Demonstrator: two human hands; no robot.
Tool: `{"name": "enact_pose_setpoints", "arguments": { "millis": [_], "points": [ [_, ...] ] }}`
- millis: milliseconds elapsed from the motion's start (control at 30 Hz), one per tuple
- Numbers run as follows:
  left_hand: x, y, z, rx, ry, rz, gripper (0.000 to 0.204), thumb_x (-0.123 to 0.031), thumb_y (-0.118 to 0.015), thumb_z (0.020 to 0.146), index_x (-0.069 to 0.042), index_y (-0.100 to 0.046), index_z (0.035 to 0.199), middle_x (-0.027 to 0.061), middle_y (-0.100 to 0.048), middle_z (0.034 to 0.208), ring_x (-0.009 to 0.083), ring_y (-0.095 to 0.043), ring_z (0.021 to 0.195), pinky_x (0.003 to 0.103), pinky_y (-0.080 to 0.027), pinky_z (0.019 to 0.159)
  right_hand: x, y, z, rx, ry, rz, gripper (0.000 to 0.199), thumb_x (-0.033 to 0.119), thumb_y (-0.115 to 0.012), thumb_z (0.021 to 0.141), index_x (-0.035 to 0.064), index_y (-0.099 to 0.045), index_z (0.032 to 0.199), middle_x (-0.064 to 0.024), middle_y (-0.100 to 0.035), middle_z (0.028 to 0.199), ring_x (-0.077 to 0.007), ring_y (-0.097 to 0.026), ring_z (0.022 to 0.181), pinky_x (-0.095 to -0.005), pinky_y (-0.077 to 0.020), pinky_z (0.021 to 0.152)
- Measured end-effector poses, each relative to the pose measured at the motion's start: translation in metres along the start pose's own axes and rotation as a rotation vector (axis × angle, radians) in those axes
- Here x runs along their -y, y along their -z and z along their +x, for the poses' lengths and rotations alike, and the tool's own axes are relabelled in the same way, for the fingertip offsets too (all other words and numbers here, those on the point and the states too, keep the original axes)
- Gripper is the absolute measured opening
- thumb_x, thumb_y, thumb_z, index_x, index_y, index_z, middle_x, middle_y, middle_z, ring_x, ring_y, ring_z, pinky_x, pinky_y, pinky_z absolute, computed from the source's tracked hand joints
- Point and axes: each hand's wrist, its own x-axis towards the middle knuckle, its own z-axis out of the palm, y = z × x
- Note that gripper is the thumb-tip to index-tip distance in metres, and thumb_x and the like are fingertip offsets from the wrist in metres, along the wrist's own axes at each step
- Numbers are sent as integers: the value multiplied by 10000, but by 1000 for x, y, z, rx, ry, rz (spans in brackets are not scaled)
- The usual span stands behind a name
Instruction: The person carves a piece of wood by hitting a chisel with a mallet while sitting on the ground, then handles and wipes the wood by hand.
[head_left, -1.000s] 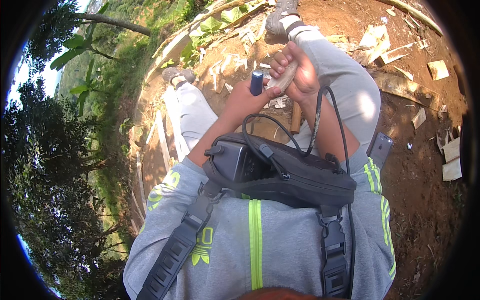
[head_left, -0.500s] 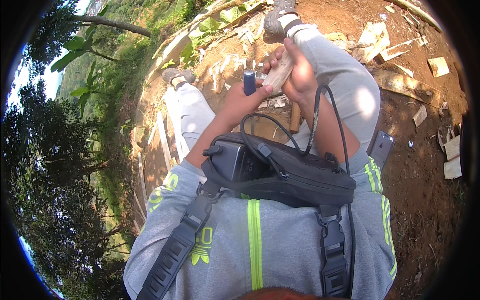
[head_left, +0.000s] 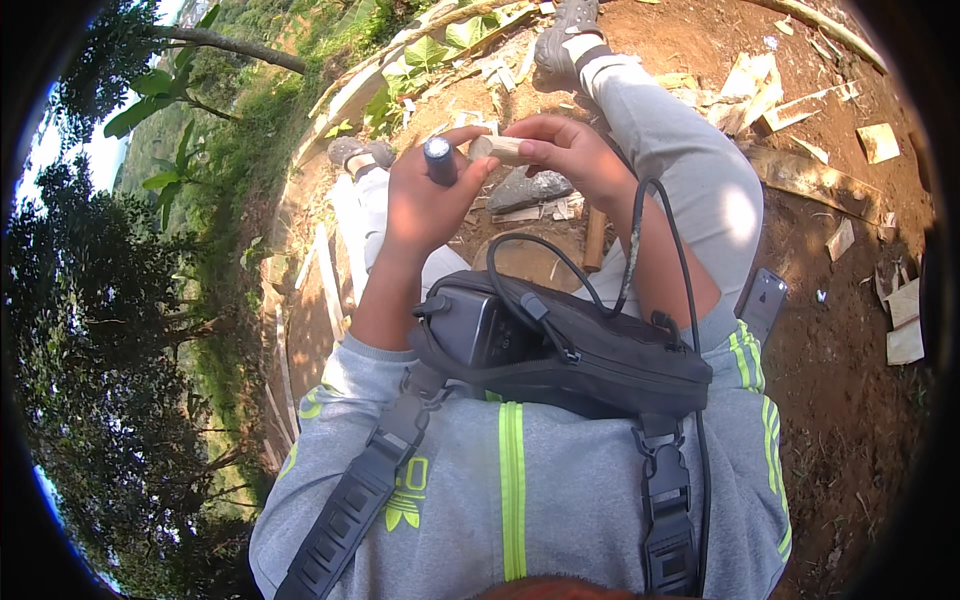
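The left hand (head_left: 420, 200) is clamped around a short dark cylindrical tool (head_left: 438, 158), upright, tip uppermost. The right hand (head_left: 570, 150) pinches a pale, stubby wooden piece (head_left: 497, 148), long axis horizontal, its left end touching the left thumb, just beside the tool. Open air surrounds both hands; grey-trousered knees (head_left: 690, 170) lie below.

We sat outdoors on bare reddish dirt (head_left: 850, 400) in bright sunlight. Pale wood scraps (head_left: 760, 90) lay scattered far and to the right. A grassy slope (head_left: 250, 130) fell away on the left, with dark leafy trees (head_left: 90, 330) and a patch of bright sky (head_left: 60, 150) beyond.
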Motion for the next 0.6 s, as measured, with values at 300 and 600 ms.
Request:
{"name": "enact_pose_setpoints", "arguments": {
  "millis": [300,600],
  "points": [
    [2,-1,-3,-84,-59,-1,369,-166,-901,886,-80,-813,1234,-13,-641,697,93,-585,670,289,-494,658,7,-4,-3,-68,26,-91,467,154,-887,903,12,-726,1317,-61,-723,1255,-160,-683,1171,-321,-552,1031],
    [9,-6,0,-282,-475,229,261,-112,-921,809,-103,-837,1056,78,-700,746,272,-631,689,392,-513,683,0,-6,0,-93,80,-107,471,58,-878,897,23,-699,1331,-66,-716,1255,-163,-697,1148,-302,-579,1003]
  ]
}}
